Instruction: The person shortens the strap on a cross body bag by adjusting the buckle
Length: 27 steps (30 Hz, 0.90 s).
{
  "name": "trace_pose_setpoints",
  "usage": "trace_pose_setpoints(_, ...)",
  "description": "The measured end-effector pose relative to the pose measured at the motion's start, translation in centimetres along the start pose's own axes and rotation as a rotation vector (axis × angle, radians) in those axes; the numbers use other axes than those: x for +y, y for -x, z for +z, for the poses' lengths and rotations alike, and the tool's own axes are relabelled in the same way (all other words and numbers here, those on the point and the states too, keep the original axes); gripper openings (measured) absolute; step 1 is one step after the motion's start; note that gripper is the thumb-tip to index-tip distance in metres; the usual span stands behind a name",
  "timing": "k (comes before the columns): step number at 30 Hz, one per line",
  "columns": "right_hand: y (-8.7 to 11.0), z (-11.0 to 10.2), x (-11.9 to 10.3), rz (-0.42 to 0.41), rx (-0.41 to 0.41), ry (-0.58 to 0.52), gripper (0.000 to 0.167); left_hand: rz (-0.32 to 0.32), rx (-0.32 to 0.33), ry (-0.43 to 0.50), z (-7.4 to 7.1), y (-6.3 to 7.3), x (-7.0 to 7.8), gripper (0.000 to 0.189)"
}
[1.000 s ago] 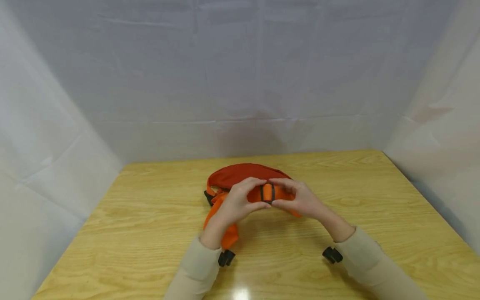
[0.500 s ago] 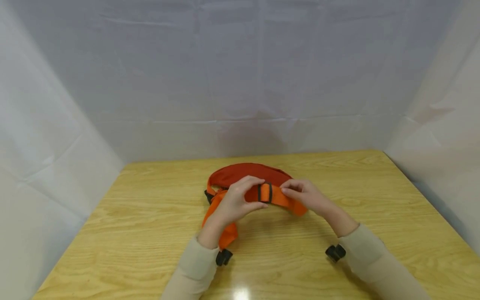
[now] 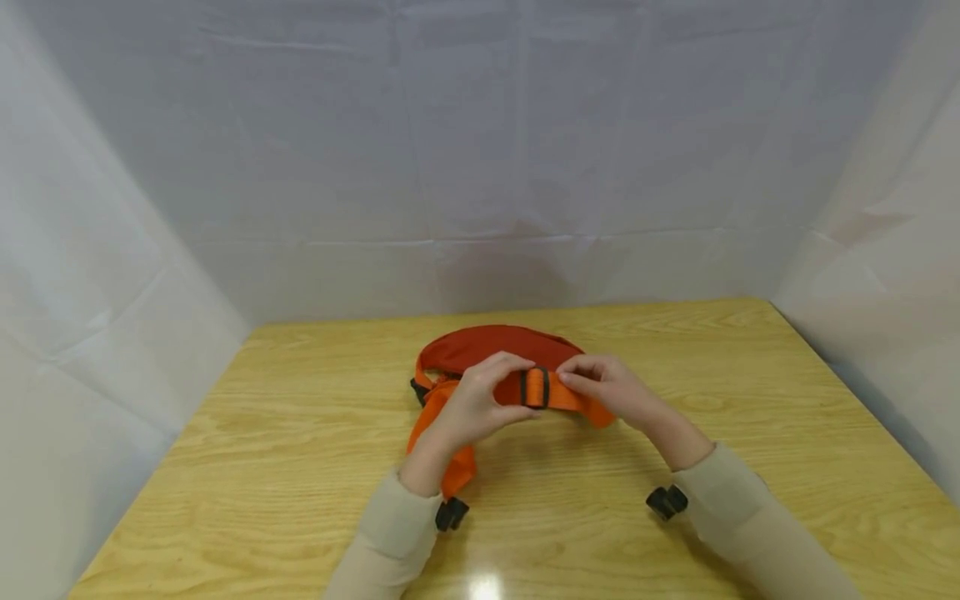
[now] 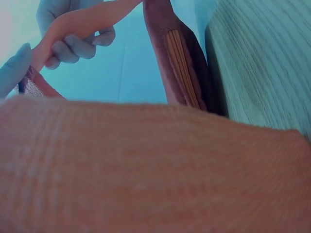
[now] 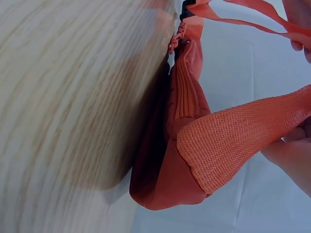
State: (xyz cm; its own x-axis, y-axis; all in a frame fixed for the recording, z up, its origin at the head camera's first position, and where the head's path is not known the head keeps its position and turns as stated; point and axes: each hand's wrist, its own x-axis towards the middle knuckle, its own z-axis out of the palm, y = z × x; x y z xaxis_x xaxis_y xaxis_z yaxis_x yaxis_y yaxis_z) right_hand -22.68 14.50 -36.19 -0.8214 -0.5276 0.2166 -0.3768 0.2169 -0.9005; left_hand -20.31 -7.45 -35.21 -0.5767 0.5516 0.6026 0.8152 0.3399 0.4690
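A red waist pack (image 3: 495, 346) rests on the table, and its orange strap (image 3: 566, 397) is raised in front of it. My left hand (image 3: 476, 400) holds a black slide buckle (image 3: 545, 387) on this strap between thumb and fingers, at its top and bottom edges. Just right of the buckle, my right hand (image 3: 611, 392) pinches the strap between thumb and forefinger. In the right wrist view, the strap (image 5: 233, 141) runs from the end of the pack to the right hand. Close to the left wrist camera, orange webbing (image 4: 146, 165) covers the lower half; the pack's zipper (image 4: 182, 68) shows behind it.
More orange strap (image 3: 459, 471) hangs by the left forearm. A black clip (image 3: 419, 392) lies at the pack's left end. Small black devices (image 3: 452, 514) sit at both cuffs. Beneath everything is a wooden table (image 3: 300, 400), with white sheeting (image 3: 480, 150) behind and at the sides.
My right hand has let go of the buckle's right side and slid right, now pinching the strap beside it. The left hand keeps its hold on the buckle, almost still.
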Motion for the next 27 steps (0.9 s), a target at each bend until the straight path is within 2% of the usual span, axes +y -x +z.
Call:
trace_pose_setpoints(5,-0.2,0.4,-0.2,-0.033,0.0,-0.008,0.023,-0.008,-0.004,0.011,0.3,-0.1,0.0,0.048)
trace_pose_setpoints(11,-0.1,0.7,-0.8,0.067,0.039,-0.1,0.025,-0.015,0.014,0.002,0.6,-0.2,0.0,0.05)
trace_pose_setpoints(14,-0.1,0.7,-0.7,0.068,0.045,-0.115,0.024,-0.022,0.023,0.0,0.6,-0.1,-0.1,0.051)
trace_pose_setpoints(17,0.0,0.5,-0.4,0.013,-0.006,-0.118,0.022,-0.021,0.024,0.004,0.6,0.0,-0.2,0.051)
trace_pose_setpoints(22,0.1,-0.2,0.4,-0.086,-0.162,-0.146,0.032,-0.016,0.021,-0.004,0.4,0.2,-0.2,0.051)
trace_pose_setpoints(25,0.1,-0.5,0.7,-0.102,-0.226,-0.14,0.037,-0.025,0.019,-0.006,0.3,0.3,-0.2,0.052)
trace_pose_setpoints(27,0.1,-0.5,0.8,-0.103,-0.24,-0.127,0.038,-0.035,0.017,-0.01,0.2,0.3,-0.3,0.052)
